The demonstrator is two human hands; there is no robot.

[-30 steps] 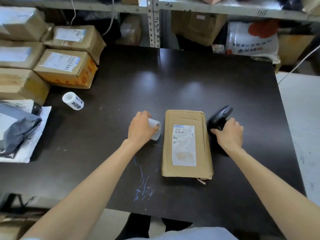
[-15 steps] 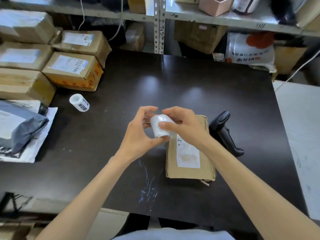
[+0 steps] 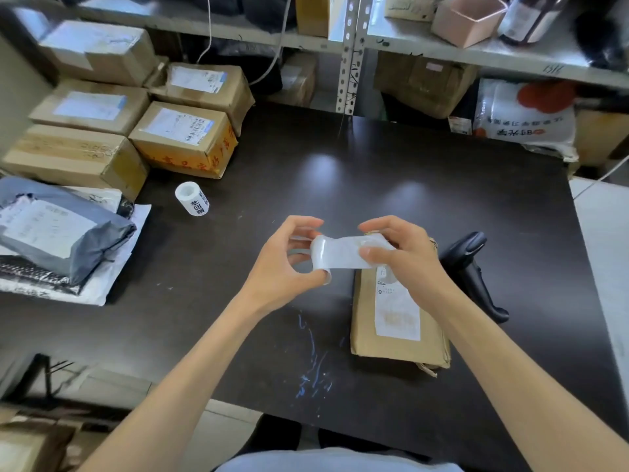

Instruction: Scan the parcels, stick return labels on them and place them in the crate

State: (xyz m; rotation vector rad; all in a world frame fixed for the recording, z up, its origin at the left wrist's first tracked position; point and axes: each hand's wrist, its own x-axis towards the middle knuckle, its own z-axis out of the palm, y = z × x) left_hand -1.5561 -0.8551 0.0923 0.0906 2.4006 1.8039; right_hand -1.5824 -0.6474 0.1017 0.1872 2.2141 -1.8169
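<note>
A white label roll (image 3: 321,255) is held above the dark table (image 3: 425,185). My left hand (image 3: 286,264) grips the roll itself. My right hand (image 3: 401,253) pinches the free end of the strip, drawn out to the right. Under my right hand lies a flat brown parcel (image 3: 398,321) with a white shipping label on top. The black scanner (image 3: 476,270) lies on the table just right of the parcel, untouched.
A second label roll (image 3: 192,200) lies at the left-middle. Several cardboard boxes (image 3: 183,137) are stacked at the back left, grey mailer bags (image 3: 58,233) at the left edge. Metal shelving (image 3: 347,52) with boxes and a white sack (image 3: 524,114) runs along the back.
My right hand left the scanner and joined my left hand at the roll. The roll was lifted off the table and a strip has been drawn out to the right.
</note>
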